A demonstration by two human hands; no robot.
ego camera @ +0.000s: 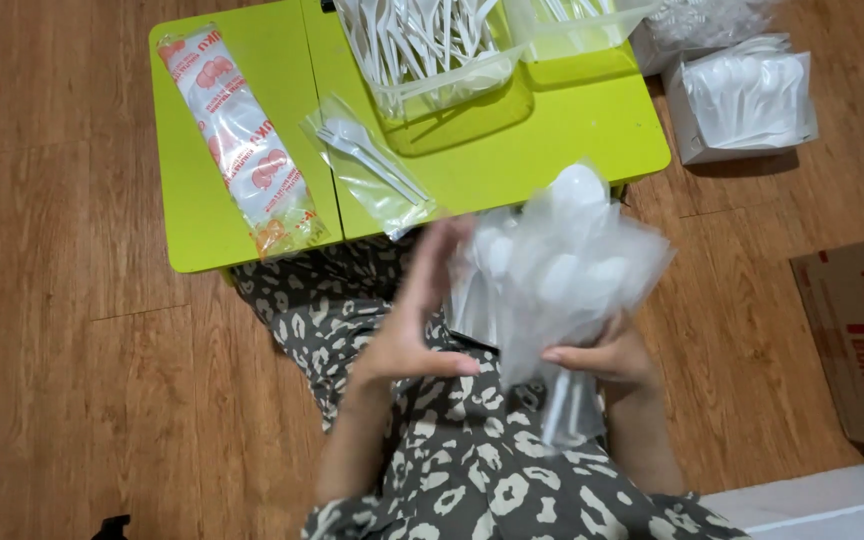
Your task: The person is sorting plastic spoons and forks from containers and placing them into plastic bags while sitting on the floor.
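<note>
**Bag of white plastic spoons, held over the lap**

Right hand (602, 358) closed around the gathered neck of a clear bag of white plastic spoons (557, 265), bag bulging upward and blurred, near the right front edge of the lime-green table (202, 215). Left hand (414, 320) open and flat, fingers straight, pressed against the bag's left side, gripping nothing. On the table: at left, a long printed sleeve (247, 145); beside it, a small clear packet with a white fork (372, 165); farther back, a clear tub of white cutlery (432, 50). Far right on the wooden floor, an open box of bagged spoons (747, 95); nearer right, a cardboard carton (862, 335).
</note>
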